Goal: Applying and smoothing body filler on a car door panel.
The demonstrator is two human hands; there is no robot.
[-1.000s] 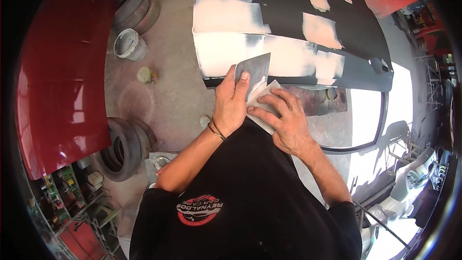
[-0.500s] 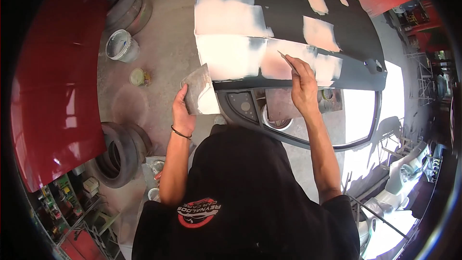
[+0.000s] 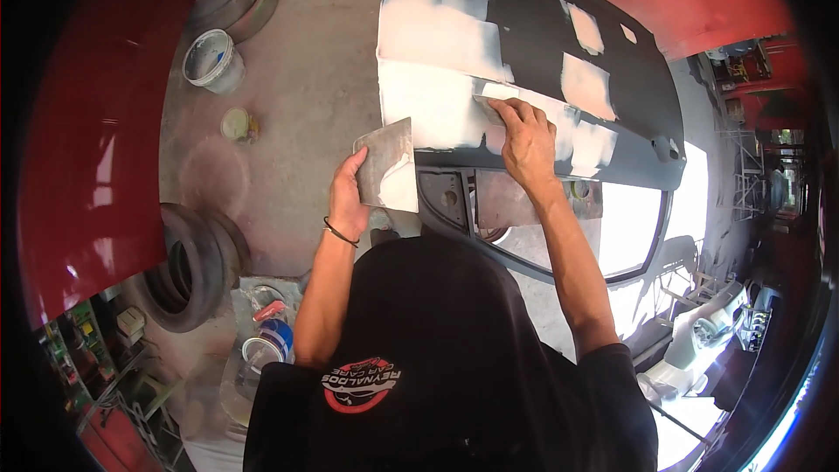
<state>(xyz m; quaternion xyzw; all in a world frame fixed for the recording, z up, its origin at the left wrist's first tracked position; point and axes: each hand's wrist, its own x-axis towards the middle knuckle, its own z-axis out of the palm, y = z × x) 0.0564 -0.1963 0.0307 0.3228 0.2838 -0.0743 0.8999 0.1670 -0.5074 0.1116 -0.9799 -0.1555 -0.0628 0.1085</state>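
We see the right hand [image 3: 529, 147] with its fingers bent around a thin grey spreader [image 3: 489, 108], whose edge lies over the pale-coated area of a dark door panel [image 3: 531, 39]; whether it touches the surface we cannot tell. The left hand [image 3: 348, 197] grips a flat grey plate [image 3: 377, 162], thumb on its upper face, with white paste [image 3: 402, 185] along the plate's right side. In our view the plate overlaps the door panel's near left corner. On the concrete floor [image 3: 306, 44] to the left we find a bucket [image 3: 223, 72], a small tin [image 3: 235, 123] and tyres [image 3: 206, 275]; farther left, a glossy red sheet [image 3: 105, 140].
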